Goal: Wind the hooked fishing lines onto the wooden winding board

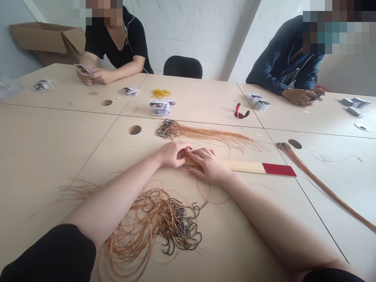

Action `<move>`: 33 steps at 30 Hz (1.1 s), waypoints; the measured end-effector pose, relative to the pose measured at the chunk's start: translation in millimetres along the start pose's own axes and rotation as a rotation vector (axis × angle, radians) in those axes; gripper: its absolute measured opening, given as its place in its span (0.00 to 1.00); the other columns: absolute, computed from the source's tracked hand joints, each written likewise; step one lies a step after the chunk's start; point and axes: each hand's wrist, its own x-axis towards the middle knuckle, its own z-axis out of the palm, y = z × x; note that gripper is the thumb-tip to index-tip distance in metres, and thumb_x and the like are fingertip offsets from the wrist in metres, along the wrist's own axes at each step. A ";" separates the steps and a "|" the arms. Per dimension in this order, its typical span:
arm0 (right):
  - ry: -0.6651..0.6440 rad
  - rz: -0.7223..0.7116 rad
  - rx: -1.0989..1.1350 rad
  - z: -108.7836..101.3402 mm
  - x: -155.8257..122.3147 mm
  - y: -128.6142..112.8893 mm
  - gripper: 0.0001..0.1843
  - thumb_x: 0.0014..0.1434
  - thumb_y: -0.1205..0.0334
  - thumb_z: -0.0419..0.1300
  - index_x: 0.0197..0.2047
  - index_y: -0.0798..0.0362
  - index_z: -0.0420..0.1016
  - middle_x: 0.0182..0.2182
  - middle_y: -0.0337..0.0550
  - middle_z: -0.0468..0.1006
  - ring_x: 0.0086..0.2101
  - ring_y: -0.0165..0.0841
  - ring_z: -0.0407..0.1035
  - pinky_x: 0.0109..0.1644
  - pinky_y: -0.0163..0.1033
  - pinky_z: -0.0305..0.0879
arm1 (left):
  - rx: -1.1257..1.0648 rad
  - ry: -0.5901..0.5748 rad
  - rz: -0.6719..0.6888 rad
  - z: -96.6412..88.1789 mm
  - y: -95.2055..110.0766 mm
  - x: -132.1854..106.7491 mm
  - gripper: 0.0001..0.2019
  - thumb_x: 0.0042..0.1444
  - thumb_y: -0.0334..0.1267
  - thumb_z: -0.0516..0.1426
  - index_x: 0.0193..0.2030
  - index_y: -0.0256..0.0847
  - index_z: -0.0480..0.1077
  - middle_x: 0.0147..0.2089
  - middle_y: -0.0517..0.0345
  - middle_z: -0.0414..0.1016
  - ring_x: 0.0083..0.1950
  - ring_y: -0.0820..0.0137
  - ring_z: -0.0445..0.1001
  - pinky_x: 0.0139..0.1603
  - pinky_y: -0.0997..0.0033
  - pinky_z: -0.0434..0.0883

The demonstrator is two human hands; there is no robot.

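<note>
My left hand point(173, 154) is closed in a pinch at the left end of a flat wooden strip point(243, 166) with a red end. What its fingertips hold is hidden. Lying across the same strip, my right hand point(209, 166) grips it with thumb below and fingers above. A thin orange line loops on the table under my right wrist. Between my forearms spreads a tangled pile of dark fishing hooks point(179, 223) tied to orange lines. Beyond my hands lies a second bunch of hooks point(167, 129), its lines point(214, 135) stretched out to the right.
A third bundle of hooked lines point(317, 180) runs along the right. Farther back are stacked small packets point(160, 107), yellow bands point(160, 93) and red-handled pliers point(238, 110) in a table hole. Two people sit opposite, holding packets; a cardboard box point(44, 37) stands behind.
</note>
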 end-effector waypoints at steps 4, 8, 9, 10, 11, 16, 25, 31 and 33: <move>0.091 -0.015 0.030 1.0 -0.3 2.7 0.27 0.64 0.49 0.48 0.62 0.53 0.58 0.50 0.52 0.69 0.51 0.42 0.58 0.53 0.50 0.58 | 0.029 -0.005 0.039 1.0 -3.4 -0.8 0.21 0.43 0.31 0.56 0.48 0.40 0.68 0.35 0.57 0.73 0.34 0.70 0.70 0.34 0.73 0.65; 0.191 -0.046 0.056 2.2 -0.5 3.9 0.17 0.64 0.57 0.50 0.52 0.53 0.68 0.47 0.50 0.71 0.48 0.39 0.60 0.53 0.48 0.60 | 0.048 -0.026 0.065 1.3 -6.2 -1.7 0.23 0.43 0.32 0.56 0.49 0.40 0.66 0.35 0.58 0.72 0.34 0.71 0.70 0.36 0.72 0.66; 0.199 -0.054 0.062 2.4 -0.6 4.0 0.15 0.63 0.58 0.50 0.49 0.52 0.70 0.46 0.50 0.71 0.48 0.39 0.60 0.52 0.47 0.60 | 0.051 -0.029 0.067 1.3 -6.7 -1.8 0.23 0.43 0.32 0.56 0.50 0.40 0.66 0.35 0.58 0.72 0.34 0.71 0.70 0.36 0.72 0.66; 0.203 -0.060 0.064 2.6 -0.6 4.1 0.13 0.63 0.59 0.50 0.46 0.52 0.72 0.45 0.49 0.71 0.48 0.39 0.60 0.52 0.47 0.61 | 0.053 -0.031 0.066 1.3 -7.1 -1.8 0.23 0.43 0.32 0.56 0.50 0.40 0.66 0.35 0.58 0.72 0.34 0.71 0.70 0.36 0.72 0.66; 0.202 -0.066 0.064 2.9 -0.6 4.1 0.12 0.63 0.59 0.50 0.43 0.52 0.72 0.44 0.48 0.72 0.48 0.38 0.61 0.52 0.47 0.61 | 0.052 -0.032 0.064 1.3 -7.4 -1.8 0.23 0.43 0.32 0.56 0.50 0.40 0.66 0.35 0.58 0.72 0.34 0.71 0.70 0.37 0.72 0.66; 0.178 -0.091 0.047 4.1 -0.3 4.1 0.12 0.63 0.60 0.50 0.39 0.52 0.73 0.42 0.47 0.73 0.48 0.38 0.61 0.51 0.46 0.61 | 0.041 -0.042 0.052 1.2 -7.9 -1.8 0.23 0.43 0.31 0.55 0.50 0.40 0.65 0.35 0.58 0.71 0.34 0.71 0.70 0.37 0.72 0.66; 0.201 -0.144 0.045 10.6 1.5 6.8 0.11 0.62 0.65 0.50 0.40 0.53 0.74 0.40 0.47 0.75 0.47 0.38 0.62 0.51 0.47 0.63 | 0.047 -0.038 0.063 0.7 -7.0 -2.4 0.23 0.42 0.28 0.54 0.49 0.39 0.65 0.35 0.58 0.72 0.35 0.70 0.70 0.38 0.72 0.66; 0.212 -0.151 0.058 12.4 1.3 6.9 0.11 0.62 0.65 0.50 0.40 0.54 0.74 0.40 0.48 0.75 0.47 0.39 0.63 0.51 0.47 0.65 | 0.036 -0.040 0.055 0.9 -8.4 -2.1 0.24 0.42 0.28 0.54 0.50 0.40 0.65 0.35 0.59 0.71 0.34 0.71 0.70 0.38 0.72 0.66; 0.210 -0.153 0.065 12.1 1.3 6.8 0.12 0.62 0.66 0.50 0.42 0.54 0.73 0.40 0.48 0.74 0.47 0.39 0.63 0.51 0.47 0.65 | 0.029 -0.041 0.050 1.1 -9.0 -2.2 0.24 0.42 0.28 0.54 0.50 0.40 0.65 0.35 0.59 0.70 0.34 0.71 0.70 0.38 0.72 0.66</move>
